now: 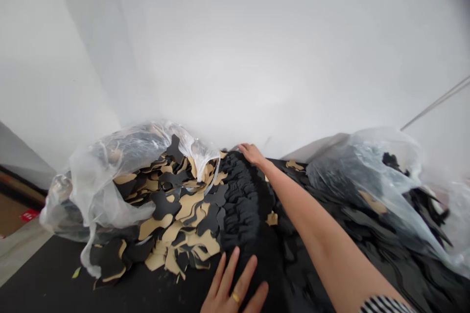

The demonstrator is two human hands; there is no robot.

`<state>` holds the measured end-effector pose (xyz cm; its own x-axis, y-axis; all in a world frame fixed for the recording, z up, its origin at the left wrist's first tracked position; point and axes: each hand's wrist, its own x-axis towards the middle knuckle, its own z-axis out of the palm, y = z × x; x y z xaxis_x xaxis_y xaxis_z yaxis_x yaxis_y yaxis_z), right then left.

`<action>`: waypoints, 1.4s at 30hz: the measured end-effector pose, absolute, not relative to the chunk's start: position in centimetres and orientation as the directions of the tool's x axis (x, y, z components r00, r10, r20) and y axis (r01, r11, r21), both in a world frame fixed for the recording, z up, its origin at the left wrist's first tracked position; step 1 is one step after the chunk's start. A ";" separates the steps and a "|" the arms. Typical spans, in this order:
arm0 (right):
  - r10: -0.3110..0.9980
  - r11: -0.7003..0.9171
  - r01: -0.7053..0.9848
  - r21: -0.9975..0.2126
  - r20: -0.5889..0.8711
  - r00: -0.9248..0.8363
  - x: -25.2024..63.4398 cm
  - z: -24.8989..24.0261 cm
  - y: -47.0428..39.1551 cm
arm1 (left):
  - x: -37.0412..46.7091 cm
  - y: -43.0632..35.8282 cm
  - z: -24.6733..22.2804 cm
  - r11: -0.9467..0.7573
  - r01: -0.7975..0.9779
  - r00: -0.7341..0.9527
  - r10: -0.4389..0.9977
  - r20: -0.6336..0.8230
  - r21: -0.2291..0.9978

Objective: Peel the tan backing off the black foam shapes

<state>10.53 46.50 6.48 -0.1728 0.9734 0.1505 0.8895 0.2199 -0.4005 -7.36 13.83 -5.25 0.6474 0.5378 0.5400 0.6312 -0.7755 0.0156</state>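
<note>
My left hand (237,286), with a ring on one finger, is spread at the near end of a long row of black wavy-edged pieces (240,205). The row lies packed together, away from me. Stretched out to the row's far end by the wall, my right hand (252,154) rests at its edge with fingers extended; the fingertips are small and partly hidden. Left of the row lies a loose heap of flat, curvy cut-out pieces (187,205), black on one face and tan on the other.
A clear plastic bag (106,190) holding more pieces slumps behind the heap. Another plastic bag (367,176) of black pieces lies at the right, above more dark wavy pieces (352,234). A white wall (249,68) closes off the back of the black table (40,279).
</note>
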 end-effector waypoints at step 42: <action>0.939 0.327 0.887 -0.327 0.213 -0.269 9.0 0.9 2.6 | -11.7 22.4 6.5 -0.231 0.966 0.231 0.973 0.012 0.119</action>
